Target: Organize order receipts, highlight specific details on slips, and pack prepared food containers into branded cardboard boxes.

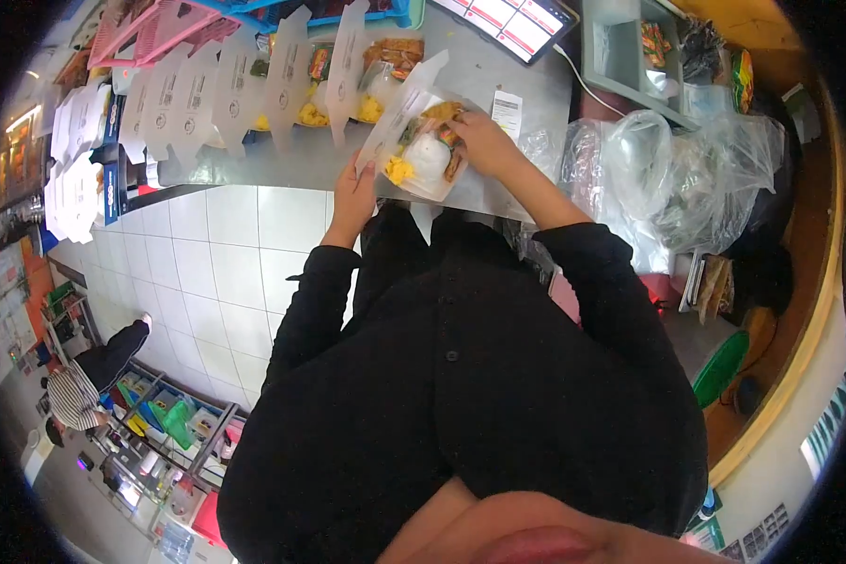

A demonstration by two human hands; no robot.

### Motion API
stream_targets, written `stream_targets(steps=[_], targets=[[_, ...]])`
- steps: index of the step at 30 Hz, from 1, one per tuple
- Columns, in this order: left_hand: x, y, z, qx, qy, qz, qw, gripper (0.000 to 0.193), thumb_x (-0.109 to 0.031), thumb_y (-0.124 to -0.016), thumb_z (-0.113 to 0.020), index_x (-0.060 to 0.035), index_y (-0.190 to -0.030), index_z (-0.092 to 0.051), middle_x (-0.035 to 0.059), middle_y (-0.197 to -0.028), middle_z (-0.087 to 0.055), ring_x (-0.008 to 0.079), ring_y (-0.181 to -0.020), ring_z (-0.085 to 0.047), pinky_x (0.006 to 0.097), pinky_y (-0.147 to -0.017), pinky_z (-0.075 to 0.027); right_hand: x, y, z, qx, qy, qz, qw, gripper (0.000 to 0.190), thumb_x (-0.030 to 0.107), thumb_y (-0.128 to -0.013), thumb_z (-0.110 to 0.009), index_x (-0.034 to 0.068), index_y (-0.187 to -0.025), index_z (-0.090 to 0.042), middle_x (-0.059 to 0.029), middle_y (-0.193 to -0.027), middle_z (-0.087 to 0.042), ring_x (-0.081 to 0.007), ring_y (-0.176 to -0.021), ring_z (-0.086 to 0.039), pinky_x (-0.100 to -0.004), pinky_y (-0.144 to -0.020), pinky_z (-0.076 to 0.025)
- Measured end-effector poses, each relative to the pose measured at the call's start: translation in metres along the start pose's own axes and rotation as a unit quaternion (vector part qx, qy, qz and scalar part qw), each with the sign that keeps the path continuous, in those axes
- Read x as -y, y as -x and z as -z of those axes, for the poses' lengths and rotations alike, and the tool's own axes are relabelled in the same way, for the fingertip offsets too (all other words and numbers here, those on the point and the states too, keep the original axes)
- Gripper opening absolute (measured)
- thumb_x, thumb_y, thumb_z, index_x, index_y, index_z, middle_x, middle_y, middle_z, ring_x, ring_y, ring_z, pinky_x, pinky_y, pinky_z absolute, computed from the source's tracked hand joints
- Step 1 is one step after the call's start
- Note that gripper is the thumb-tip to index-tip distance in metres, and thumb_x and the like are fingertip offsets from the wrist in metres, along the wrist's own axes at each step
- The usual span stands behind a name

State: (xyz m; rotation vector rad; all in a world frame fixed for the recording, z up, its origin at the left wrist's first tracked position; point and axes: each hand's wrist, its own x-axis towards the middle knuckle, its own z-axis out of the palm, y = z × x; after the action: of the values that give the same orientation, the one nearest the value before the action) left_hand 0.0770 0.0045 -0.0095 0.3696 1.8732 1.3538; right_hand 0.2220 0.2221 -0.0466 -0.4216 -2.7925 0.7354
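Observation:
A white paper food box (pixel 431 189) stands with its lid up at the edge of the metal counter (pixel 282 166). Inside it are a mound of white rice (pixel 428 156), yellow food (pixel 398 170) that looks like scrambled egg, and a brown fried piece (pixel 443 111). My left hand (pixel 356 194) grips the box's left side by the raised lid. At the box's right side, my right hand (pixel 481 142) has its fingertips on the food or a small packet; they hide what exactly they touch. More open boxes (pixel 285 81) with similar food stand in a row to the left.
A tablet (pixel 515 25) and a printed paper slip (pixel 507 113) lie on the counter beyond. Clear plastic bags (pixel 648 169) and a grey divided bin (pixel 631 63) are at right. Pink (pixel 148 32) and blue baskets stand at the back. Another person (pixel 77 395) is far off at lower left.

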Motion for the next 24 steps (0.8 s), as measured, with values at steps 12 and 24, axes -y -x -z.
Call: stream_targets(steps=[12, 24], targets=[[0.001, -0.002, -0.002, -0.013, -0.035, -0.065, 0.997, 0.035, -0.016, -0.095, -0.048, 0.0029, -0.124, -0.051, 0.0129, -0.109, -0.063, 0.0167, -0.101, -0.057, 0.0274, -0.089, -0.042, -0.002, 0.014, 0.022, 0.143, -0.007, 0.028, 0.989, 0.022, 0.026, -0.084, -0.06, 0.008, -0.094, -0.067, -0.0105, -0.094, -0.06, -0.0304, -0.093, -0.055, -0.0402, -0.084, -0.044], [-0.005, -0.005, 0.003, -0.016, -0.067, -0.081, 0.994, 0.036, -0.018, -0.095, -0.049, 0.0036, -0.124, -0.05, 0.015, -0.108, -0.064, 0.0179, -0.098, -0.06, 0.0287, -0.085, -0.045, -0.015, -0.044, 0.006, 0.204, 0.116, -0.014, 0.972, 0.021, 0.018, -0.082, -0.052, 0.012, -0.098, -0.063, -0.0131, -0.093, -0.063, -0.032, -0.086, -0.063, -0.0426, -0.071, -0.05]])
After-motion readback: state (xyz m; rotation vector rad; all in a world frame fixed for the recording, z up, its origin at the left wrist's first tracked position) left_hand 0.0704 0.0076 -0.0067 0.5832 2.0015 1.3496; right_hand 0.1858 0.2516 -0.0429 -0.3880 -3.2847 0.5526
